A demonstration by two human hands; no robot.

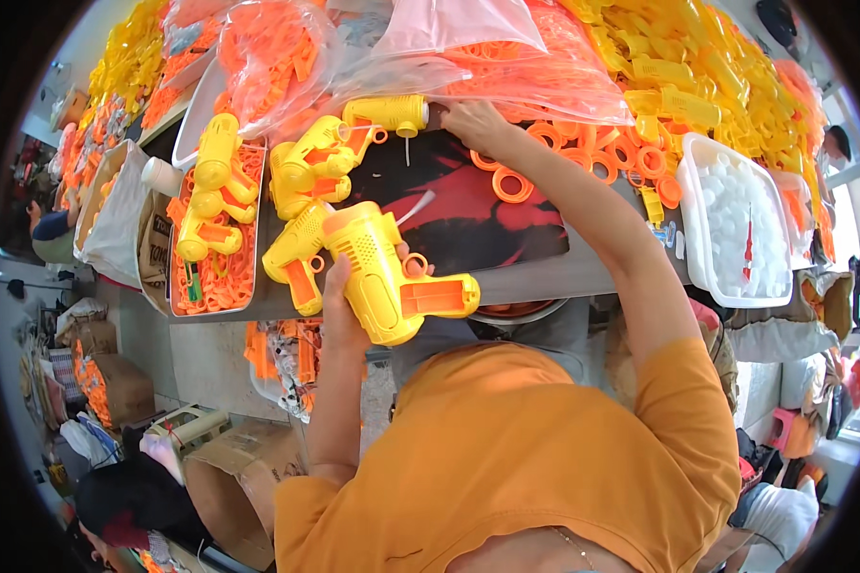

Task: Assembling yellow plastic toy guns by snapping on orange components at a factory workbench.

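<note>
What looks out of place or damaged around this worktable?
Nothing looks plainly damaged. Two things stand out by colour: a slim red item lies on the whitish pieces in the white tray at right, and a green item sits among orange parts at left. Either might simply be kept there.

two bare hands, one left hand and one right hand, are among roughly six yellow toy guns, which overlap too much for a sure count. there is one white tub, one red tool, one tray, one green tool, one white cup-like cylinder and one red-and-black mat. orange rings run past ten, heaped too closely to number exactly.
</note>
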